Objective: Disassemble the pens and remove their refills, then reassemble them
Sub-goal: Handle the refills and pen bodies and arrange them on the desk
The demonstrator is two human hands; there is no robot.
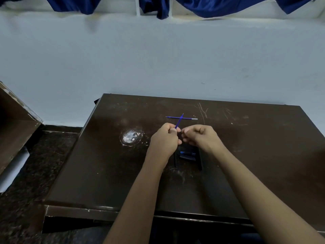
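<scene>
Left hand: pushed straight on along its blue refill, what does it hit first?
Probably the loose refill lying crosswise on the table; the tip of the held refill in the left hand overlaps it. Height unclear, so it might pass above.

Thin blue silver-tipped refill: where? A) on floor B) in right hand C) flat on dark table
C: the thin blue silver-tipped refill lies flat on the dark brown table beyond the left hand, which grips another slim blue pen part.

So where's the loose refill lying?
Head view: the refill lies on the table, just beyond the right hand, behind the pen part the left hand grips.
</scene>
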